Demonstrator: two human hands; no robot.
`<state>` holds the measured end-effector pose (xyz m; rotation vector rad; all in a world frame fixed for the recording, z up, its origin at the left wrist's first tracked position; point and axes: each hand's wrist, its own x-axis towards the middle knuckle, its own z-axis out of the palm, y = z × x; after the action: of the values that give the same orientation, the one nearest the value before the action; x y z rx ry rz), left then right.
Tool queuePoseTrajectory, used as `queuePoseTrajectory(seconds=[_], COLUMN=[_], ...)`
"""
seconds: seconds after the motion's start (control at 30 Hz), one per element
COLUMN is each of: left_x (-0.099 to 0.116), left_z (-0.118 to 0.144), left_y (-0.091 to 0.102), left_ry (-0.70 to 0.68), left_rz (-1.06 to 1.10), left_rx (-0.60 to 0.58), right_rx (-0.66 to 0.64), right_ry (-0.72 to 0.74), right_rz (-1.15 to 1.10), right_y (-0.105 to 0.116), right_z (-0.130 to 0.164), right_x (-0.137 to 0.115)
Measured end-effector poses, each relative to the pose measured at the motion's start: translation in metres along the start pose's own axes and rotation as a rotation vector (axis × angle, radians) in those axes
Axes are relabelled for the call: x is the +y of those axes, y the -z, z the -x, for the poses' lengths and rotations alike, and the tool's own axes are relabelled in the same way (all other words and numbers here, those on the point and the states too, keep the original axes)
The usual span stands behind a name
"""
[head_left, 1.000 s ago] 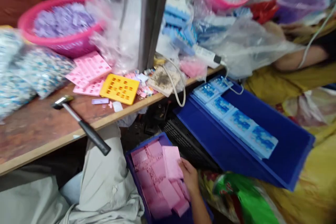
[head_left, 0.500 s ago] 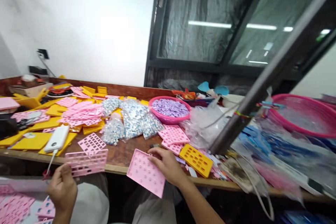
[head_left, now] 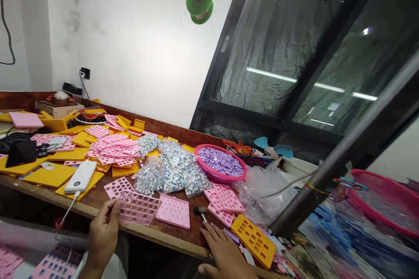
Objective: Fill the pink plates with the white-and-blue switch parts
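Left hand (head_left: 103, 233) grips pink grid (head_left: 139, 207) at near counter (head_left: 157, 233) edge; right hand (head_left: 224, 255) flat, released, beside hammer (head_left: 199, 212). Seat grid squarely on pink tray (head_left: 173, 212).

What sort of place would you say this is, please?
Probably a small assembly or packing workshop: a wooden bench strewn with pink grid trays, yellow trays, bags of small parts and a hammer.

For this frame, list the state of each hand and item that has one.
Left hand: gripping pink plastic grid tray at its edge.
Right hand: open, flat on the wooden table.
Pink solid tray: lying flat.
Round pink basket: filled with purple pieces.
White power bank: cable attached.
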<state>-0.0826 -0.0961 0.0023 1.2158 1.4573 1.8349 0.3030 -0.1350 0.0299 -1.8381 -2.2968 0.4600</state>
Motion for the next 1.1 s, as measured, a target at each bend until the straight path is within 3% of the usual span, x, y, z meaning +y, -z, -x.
queuePoseTrajectory(seconds=[0.13, 0.23, 0.3, 0.4, 0.47, 0.57, 0.63, 0.77, 0.87, 0.97, 1.03, 1.1], left_x=[0.019, 0.026, 0.022, 0.007, -0.001, -0.005, -0.003, -0.005, -0.018, -0.031, -0.032, -0.028], left_z=[-0.003, 0.003, 0.013, 0.034, 0.048, 0.060, 0.060, 0.030, -0.005, -0.028, -0.034, -0.037], left_y=[-0.017, -0.034, -0.050, -0.084, -0.111, -0.139, -0.143, -0.120, -0.096, -0.084, -0.084, -0.089], left_ry=[-0.425, -0.651, -0.779, -0.901, -0.892, -0.842, -0.811, -0.663, -0.526, -0.450, -0.442, -0.463], left_rz=[-0.129, -0.162, -0.205, -0.326, -0.404, -0.446, -0.438, -0.373, -0.485, -0.558, -0.569, -0.562], left_rx=[0.065, 0.020, -0.097, -0.408, -0.580, -0.652, -0.699, -0.878, -0.846, -0.880, -0.907, -0.902], right_rx=[-0.060, -0.073, -0.026, 0.124, 0.132, 0.096, 0.127, 0.225, 0.268, 0.117, -0.001, -0.034], right_ry=[0.003, 0.002, -0.011, 0.032, 0.072, 0.026, -0.028, -0.055, 0.068, 0.237, 0.312, 0.357], right_rz=[-0.001, -0.014, -0.074, -0.353, -0.589, -0.805, -0.916, -0.883, -0.632, -0.418, -0.344, -0.347], right_y=[0.009, 0.028, 0.034, 0.027, 0.013, -0.010, -0.021, -0.023, -0.007, 0.008, 0.011, 0.007], right_z=[0.023, 0.021, 0.014, -0.005, -0.025, -0.061, -0.083, -0.104, -0.103, -0.105, -0.111, -0.117], right_x=[0.024, 0.028, 0.019, -0.008, -0.026, -0.038, -0.032, -0.012, -0.011, -0.021, -0.028, -0.030])
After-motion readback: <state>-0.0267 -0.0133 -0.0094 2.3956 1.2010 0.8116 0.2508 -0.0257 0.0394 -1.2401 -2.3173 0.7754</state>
